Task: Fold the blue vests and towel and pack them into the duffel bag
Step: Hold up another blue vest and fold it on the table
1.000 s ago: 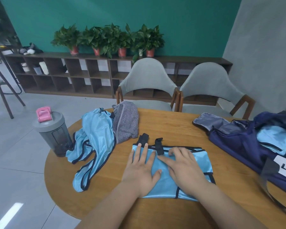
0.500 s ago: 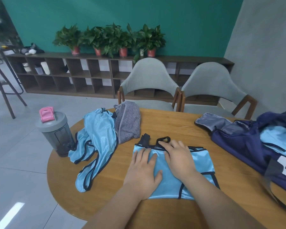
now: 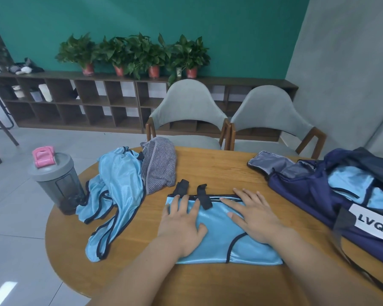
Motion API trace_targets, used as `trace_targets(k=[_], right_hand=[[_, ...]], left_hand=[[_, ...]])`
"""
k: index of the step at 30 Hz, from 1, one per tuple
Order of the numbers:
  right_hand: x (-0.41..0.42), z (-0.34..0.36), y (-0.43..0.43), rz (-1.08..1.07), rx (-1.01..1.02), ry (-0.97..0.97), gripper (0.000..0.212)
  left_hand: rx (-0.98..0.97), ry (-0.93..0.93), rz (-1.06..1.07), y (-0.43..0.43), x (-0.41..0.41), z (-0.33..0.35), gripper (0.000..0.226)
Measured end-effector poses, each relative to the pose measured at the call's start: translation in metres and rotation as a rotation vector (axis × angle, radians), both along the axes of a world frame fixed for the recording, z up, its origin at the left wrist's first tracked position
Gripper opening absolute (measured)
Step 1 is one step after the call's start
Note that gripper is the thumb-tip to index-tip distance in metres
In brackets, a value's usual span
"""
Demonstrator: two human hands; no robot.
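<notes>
Wooden worktop [image 3: 219, 171] was seen bearing a folded vest [image 3: 217, 235], pressed flat under the left hand [image 3: 181, 224] and right hand [image 3: 252, 217], fingers straight, nothing gripped. Smoothing was judged underway, with packing into the duffel bag [image 3: 307, 195] next.

**Desk: five items on the top**

Round wooden desk [image 3: 219, 171], bare grain showing in the middle and along the near edge.
- Left rim: grey shaker bottle [image 3: 58, 184] with a pink flip cap, upright.
- Touching its base: crumpled blue vest [image 3: 117, 195] with dark trim, unfolded, trailing toward the near-left edge.
- Far side, touching that vest: grey striped towel [image 3: 158, 165], bunched up.
- Centre, near side: folded blue vest [image 3: 221, 235], a flat rectangle. Black straps [image 3: 205, 196] poke past its far edge.
- Right: navy duffel bag [image 3: 318, 195], unzipped, flap lying open on the wood, light blue fabric inside. White label reads "LVQU", cut off by the frame.

Bag and folded vest sit apart.
</notes>
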State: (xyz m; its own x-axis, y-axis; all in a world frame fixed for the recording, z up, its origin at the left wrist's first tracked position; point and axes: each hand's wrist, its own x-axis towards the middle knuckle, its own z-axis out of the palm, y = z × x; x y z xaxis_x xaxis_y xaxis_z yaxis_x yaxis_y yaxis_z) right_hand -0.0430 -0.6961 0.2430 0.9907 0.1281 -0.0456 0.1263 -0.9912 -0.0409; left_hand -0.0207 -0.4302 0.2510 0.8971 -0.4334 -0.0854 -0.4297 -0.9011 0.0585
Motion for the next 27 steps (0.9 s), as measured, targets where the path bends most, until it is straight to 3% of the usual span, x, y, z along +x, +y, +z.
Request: trace_targets(k=[5, 10, 20, 25, 27], right_hand=[[-0.004, -0.002, 0.000, -0.016, 0.021, 0.037, 0.053], [-0.013, -0.001, 0.003, -0.054, 0.042, 0.065, 0.058], [-0.053, -0.005, 0.024, -0.156, 0.080, 0.074, 0.065], [-0.060, -0.003, 0.024, -0.155, 0.081, 0.072, 0.064], [-0.059, -0.003, 0.025, -0.155, 0.079, 0.076, 0.063]], left_hand=[[-0.059, -0.181, 0.054, -0.016, 0.001, -0.011, 0.074], [-0.012, 0.006, 0.029, -0.010, 0.013, -0.019, 0.081], [0.043, 0.049, -0.103, 0.006, 0.010, -0.009, 0.083], [-0.067, -0.279, -0.180, 0.004, 0.006, 0.008, 0.065], [-0.091, -0.297, -0.179, -0.007, 0.011, 0.013, 0.060]])
